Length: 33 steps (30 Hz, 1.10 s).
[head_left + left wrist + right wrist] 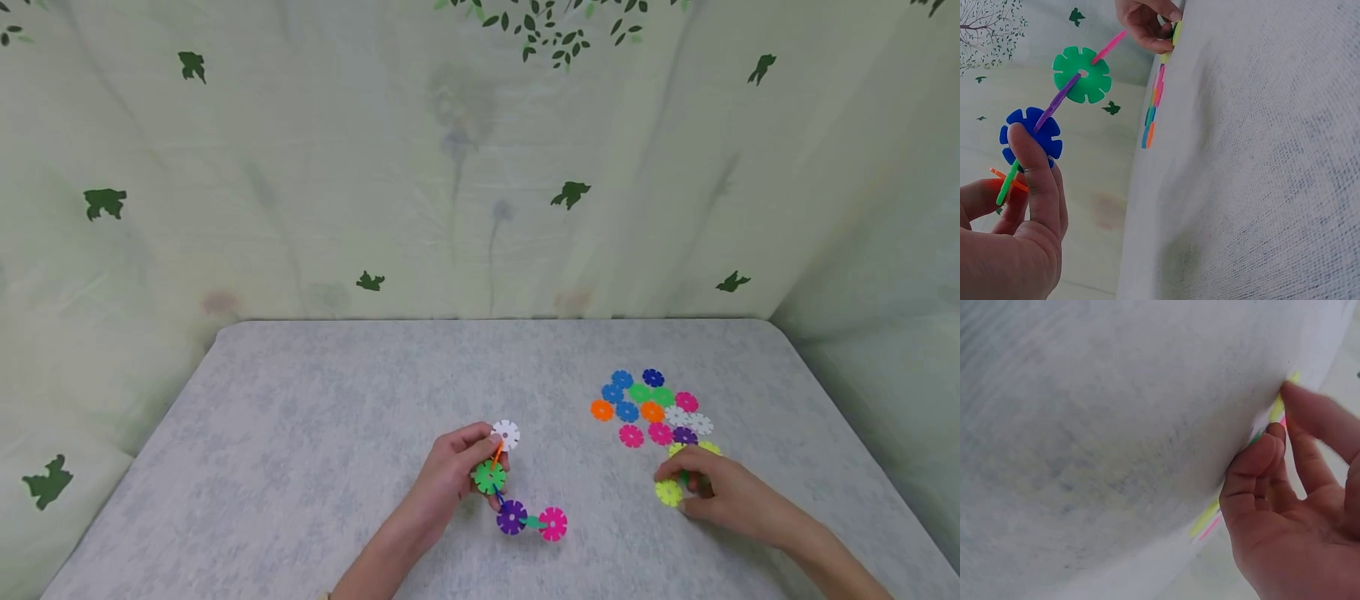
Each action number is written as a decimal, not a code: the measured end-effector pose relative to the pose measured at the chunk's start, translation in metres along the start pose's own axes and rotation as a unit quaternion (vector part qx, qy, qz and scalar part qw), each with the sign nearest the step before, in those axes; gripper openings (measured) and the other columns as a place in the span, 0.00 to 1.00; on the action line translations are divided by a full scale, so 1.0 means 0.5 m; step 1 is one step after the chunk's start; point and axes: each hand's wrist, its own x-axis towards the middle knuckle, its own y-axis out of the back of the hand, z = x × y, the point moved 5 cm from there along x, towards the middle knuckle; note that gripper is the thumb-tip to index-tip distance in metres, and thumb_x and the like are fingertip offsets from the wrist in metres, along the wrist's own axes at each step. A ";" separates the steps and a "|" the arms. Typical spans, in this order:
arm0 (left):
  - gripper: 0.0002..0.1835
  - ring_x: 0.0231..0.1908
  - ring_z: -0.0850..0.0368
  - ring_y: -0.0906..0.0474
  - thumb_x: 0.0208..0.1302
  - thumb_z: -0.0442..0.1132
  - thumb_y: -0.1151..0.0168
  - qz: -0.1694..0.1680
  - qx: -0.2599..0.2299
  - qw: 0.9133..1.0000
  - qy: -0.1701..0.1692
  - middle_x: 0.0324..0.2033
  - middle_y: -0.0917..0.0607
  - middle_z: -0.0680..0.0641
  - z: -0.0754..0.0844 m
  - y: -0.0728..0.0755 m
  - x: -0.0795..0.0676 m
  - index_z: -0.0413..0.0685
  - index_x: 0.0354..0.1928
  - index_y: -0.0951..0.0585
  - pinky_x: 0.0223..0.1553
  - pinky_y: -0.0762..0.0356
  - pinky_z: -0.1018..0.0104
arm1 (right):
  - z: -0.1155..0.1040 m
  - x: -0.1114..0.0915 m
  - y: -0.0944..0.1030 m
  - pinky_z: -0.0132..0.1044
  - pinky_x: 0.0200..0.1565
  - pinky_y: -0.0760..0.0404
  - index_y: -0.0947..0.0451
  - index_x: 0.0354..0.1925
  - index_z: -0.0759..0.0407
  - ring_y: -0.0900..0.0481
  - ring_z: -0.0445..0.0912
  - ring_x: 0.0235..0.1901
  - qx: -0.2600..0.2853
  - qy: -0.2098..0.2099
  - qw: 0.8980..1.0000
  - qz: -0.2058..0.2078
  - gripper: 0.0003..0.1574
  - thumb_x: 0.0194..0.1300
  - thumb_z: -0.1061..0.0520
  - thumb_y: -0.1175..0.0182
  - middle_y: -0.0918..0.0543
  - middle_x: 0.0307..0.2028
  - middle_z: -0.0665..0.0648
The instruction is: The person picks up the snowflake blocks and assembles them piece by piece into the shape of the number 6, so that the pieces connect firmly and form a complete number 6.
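Note:
My left hand (450, 471) grips a linked chain of slotted plastic discs above the table. A white disc (509, 434) tops the chain, joined by an orange disc (497, 455) to a green disc (487, 478). A blue disc (1030, 125), partly behind a finger, links on to a purple disc (512, 517). Past it, a teal disc (532, 522) seen edge-on joins a pink disc (553, 524) at the free end. My right hand (723, 492) pinches a yellow disc (668, 493) by its edges at the tabletop. A bit of green shows behind those fingers.
Beyond my right hand lie several loose discs, among them a blue disc (627, 412), an orange disc (602, 410) and a dark purple disc (685, 435). Another yellow disc (709, 448) is partly covered by that hand. A patterned curtain (465, 167) hangs behind the grey table (315, 417).

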 end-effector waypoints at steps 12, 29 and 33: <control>0.14 0.24 0.58 0.26 0.71 0.44 0.43 -0.002 0.001 1.000 0.004 0.30 0.19 0.45 -0.005 -0.002 0.002 0.36 0.42 0.24 0.23 0.21 0.64 | 0.003 -0.006 -0.004 0.31 0.36 0.22 0.17 0.51 0.48 0.26 0.49 0.43 -0.004 -0.018 0.999 0.029 0.26 0.52 0.60 0.26 0.19 0.47 0.50; 0.17 0.23 0.58 0.27 0.72 0.44 0.43 -0.002 0.008 1.000 0.008 0.29 0.21 0.46 -0.010 -0.002 0.004 0.32 0.42 0.26 0.23 0.20 0.65 | -0.021 -0.005 0.000 0.31 0.33 0.22 0.16 0.36 0.43 0.27 0.45 0.35 -0.053 -0.054 0.996 0.053 0.16 0.54 0.64 0.28 0.22 0.33 0.46; 0.20 0.22 0.58 0.28 0.71 0.47 0.41 0.005 0.011 1.000 0.006 0.27 0.23 0.47 -0.010 -0.002 0.006 0.31 0.43 0.25 0.22 0.20 0.65 | -0.026 -0.002 0.008 0.30 0.33 0.21 0.15 0.39 0.46 0.26 0.45 0.35 -0.038 -0.049 0.996 0.057 0.14 0.57 0.63 0.30 0.20 0.34 0.46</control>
